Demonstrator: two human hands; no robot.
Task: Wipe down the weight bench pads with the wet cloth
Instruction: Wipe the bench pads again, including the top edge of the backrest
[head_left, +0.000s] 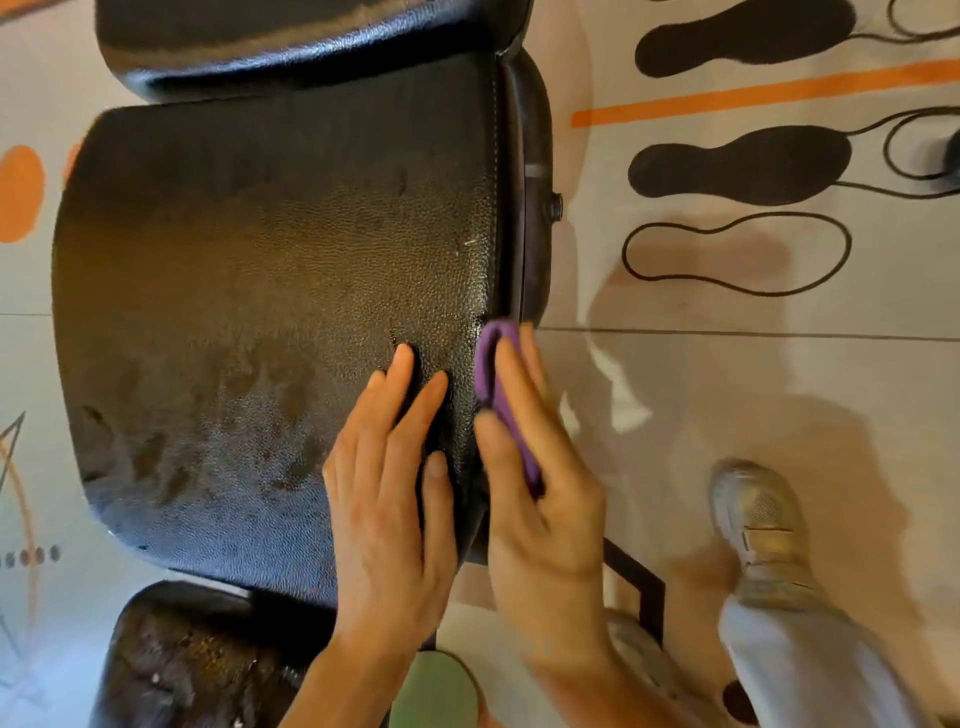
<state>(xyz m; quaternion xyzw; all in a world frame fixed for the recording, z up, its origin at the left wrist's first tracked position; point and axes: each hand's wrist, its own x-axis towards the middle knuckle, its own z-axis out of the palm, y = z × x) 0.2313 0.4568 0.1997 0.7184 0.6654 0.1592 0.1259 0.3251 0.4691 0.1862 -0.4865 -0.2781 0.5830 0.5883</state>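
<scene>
Two hands at lower centre: left hand (392, 499) lies flat, fingers straight, on the seat pad (260, 312); right hand (535, 483) presses the purple cloth (493, 374) against the pad's right edge, thumb and fingers clasping it.

Bench pad (260, 270) pebbled glossy leatherette w/ damp streaks; purple cloth (501, 395) soft.

Black pebbled leather surface (249, 291), the middle seat pad, shows damp streaks and sheen across its lower half; another black pad (291, 36) sits just beyond its far edge and a third, worn one (197, 665) at its near edge. On the surface lie the left hand (389, 499), fingers flat near the right edge, and a purple cloth (493, 384) pressed against that edge under the right hand (540, 493). Pale floor (727, 364) below carries orange stripe, black footprint shapes, a grey shoe (758, 535).
</scene>
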